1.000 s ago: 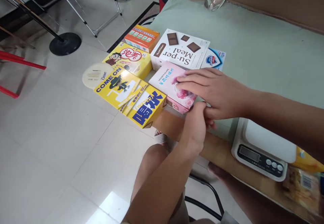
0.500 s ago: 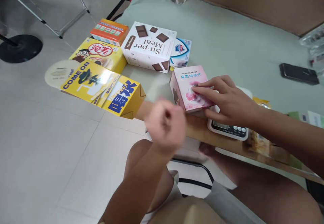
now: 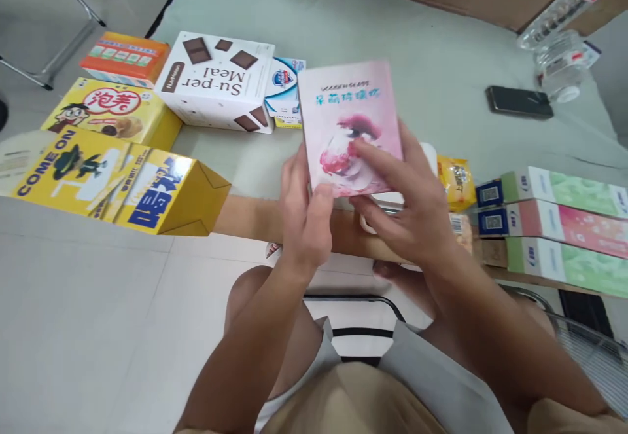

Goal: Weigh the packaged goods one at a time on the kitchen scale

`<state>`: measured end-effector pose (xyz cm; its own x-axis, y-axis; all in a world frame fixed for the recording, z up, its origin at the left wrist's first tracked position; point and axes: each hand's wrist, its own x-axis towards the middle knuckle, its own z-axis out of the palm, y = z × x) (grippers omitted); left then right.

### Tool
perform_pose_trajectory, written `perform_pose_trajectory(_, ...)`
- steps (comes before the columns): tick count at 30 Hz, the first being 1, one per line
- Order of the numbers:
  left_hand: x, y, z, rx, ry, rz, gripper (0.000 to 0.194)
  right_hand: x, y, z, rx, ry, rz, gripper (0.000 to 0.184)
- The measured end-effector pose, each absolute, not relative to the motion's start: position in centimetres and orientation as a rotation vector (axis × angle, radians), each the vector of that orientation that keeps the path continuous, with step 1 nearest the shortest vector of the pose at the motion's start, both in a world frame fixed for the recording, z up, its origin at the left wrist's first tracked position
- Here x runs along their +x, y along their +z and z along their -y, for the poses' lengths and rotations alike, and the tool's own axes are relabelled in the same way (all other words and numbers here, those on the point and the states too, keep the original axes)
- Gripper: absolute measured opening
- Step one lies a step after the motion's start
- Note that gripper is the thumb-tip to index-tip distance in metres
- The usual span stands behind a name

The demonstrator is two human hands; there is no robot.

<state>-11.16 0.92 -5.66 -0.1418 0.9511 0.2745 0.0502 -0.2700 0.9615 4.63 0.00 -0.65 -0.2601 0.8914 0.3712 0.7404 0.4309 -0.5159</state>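
Both hands hold a pink box [image 3: 346,110] printed with a strawberry dessert, lifted and tilted above the table's near edge. My left hand [image 3: 303,215] grips its lower left corner, thumb on the front. My right hand [image 3: 400,198] holds its right side, fingers lying across the picture. A white kitchen scale [image 3: 428,159] sits behind the box, mostly hidden by it and my right hand.
On the green-covered table [image 3: 422,61]: a white Su-per Meal box [image 3: 218,80], a blue-and-white pack [image 3: 284,87], yellow boxes [image 3: 112,172] overhanging the left edge, an orange box [image 3: 125,59], snack packets [image 3: 455,182], stacked slim boxes [image 3: 554,224], a phone [image 3: 519,101], plastic bottles [image 3: 559,35].
The pink box went from lying flat near the yellow boxes, rightward onto the scale, then up into both hands. My left hand swung away and came back to grip it. The view shifted right.
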Motion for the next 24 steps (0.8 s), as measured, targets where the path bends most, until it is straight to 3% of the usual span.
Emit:
perform_pose_trajectory(3,-8.6,-5.2,-1.1,1.532,1.414,-1.036,0.068,8.3,0.3,1.6,-1.416,0.225,2.004,0.052)
perform_pose_trajectory(8,-4.4,-5.8,-1.4,1.695,1.257,-1.031,0.077,13.2,-2.2,3.1,-1.523,0.192,1.904,0.056)
perform_pose_trajectory(13,-3.5,-7.0,-1.7,1.616,1.340,-1.196,0.077,14.5,-4.4,3.8,-1.491,0.308,1.760,0.082)
perform_pose_trajectory(18,-4.5,-7.7,-2.3,1.523,1.468,-1.212,0.071,15.0,-5.4,5.1,-1.479,0.315,1.642,0.074)
perform_pose_trajectory(24,-4.5,-8.3,-2.7,1.553,1.375,-1.198,0.071,14.3,-6.0,5.2,-1.450,0.385,1.641,0.073)
